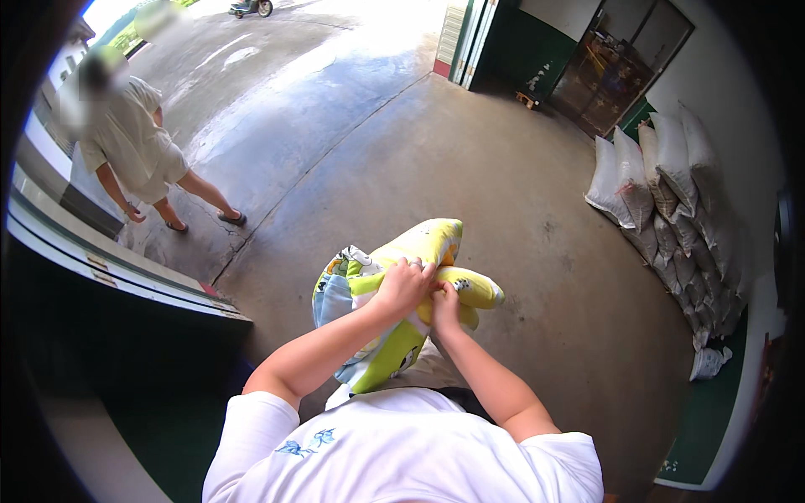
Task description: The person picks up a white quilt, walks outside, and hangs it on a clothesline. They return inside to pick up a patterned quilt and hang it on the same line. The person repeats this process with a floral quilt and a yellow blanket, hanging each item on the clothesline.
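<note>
In front of my belly is a plump, folded bundle of soft printed fabric (426,241), yellow, green and white with a blue part on its left side. It looks like a cushion or a rolled quilt; which one I cannot tell. My left hand (406,285) lies over its top with the fingers curled into the cloth. Close beside it, my right hand (445,307) pinches the fabric near a rounded yellow end that sticks out to the right. Both hands nearly touch at the middle of the bundle, and the fingertips are partly hidden in its folds.
Stacked white sacks (671,197) lean against the right wall. A person (134,138) in light clothes stands at the far left by the doorway. A scooter (251,8) is outside, and a dark green partition (126,335) with a pale sill borders the left. Concrete floor (537,201) stretches ahead.
</note>
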Available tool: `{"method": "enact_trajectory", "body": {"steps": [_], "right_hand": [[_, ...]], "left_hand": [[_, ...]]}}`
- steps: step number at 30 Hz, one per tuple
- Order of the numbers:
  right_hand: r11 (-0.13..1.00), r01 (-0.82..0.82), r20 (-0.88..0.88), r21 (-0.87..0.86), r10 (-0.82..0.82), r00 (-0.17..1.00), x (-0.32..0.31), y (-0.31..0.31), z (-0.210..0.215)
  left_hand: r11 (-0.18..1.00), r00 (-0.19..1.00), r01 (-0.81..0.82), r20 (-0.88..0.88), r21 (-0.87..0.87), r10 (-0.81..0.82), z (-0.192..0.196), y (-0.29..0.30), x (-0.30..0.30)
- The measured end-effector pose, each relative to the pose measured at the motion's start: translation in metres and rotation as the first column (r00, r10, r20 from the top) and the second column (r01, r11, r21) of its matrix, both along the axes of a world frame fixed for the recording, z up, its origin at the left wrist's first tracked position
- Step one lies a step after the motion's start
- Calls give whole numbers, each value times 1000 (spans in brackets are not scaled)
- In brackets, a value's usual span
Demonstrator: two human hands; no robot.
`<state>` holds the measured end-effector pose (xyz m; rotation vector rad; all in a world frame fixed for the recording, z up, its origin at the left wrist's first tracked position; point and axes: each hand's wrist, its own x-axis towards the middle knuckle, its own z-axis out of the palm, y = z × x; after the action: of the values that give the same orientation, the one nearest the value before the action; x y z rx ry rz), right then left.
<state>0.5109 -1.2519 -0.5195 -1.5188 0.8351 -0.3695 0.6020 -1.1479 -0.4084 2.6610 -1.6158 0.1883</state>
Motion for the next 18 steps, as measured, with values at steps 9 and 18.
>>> {"method": "enact_trajectory", "body": {"steps": [9,18], "right_hand": [[917,-308,13,-254,321,947,320,-108,17],[918,-344,-5,-197,350,937,634,-243,-40]], "left_hand": [[939,937,-317,-199,-136,287,-22,-89,309],[882,928,-351,-243,-315,282,-75,-211,616]]}}
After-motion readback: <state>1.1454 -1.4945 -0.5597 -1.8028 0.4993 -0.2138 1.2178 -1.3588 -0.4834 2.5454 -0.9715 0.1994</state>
